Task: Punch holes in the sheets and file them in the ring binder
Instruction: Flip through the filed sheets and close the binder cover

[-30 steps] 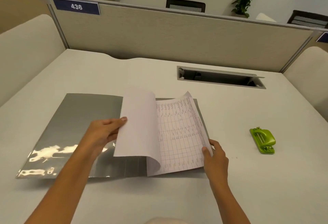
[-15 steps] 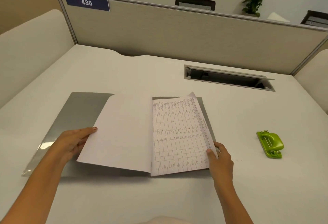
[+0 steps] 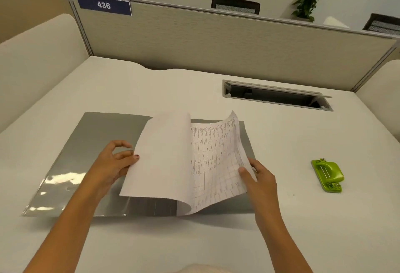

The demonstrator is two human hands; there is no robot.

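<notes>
Over the binder (image 3: 86, 153), left hand (image 3: 110, 164) holds blank sheet (image 3: 160, 160) (bowed), right hand (image 3: 262, 179) pinches printed sheet (image 3: 216, 160)

Both forearms (image 3: 65, 229) are bare from the bottom edge of the view up to the wrists. The left hand (image 3: 112, 164) shows one fingernail (image 3: 136, 156) painted dark red. The right hand (image 3: 260, 178) is bare too.
</notes>
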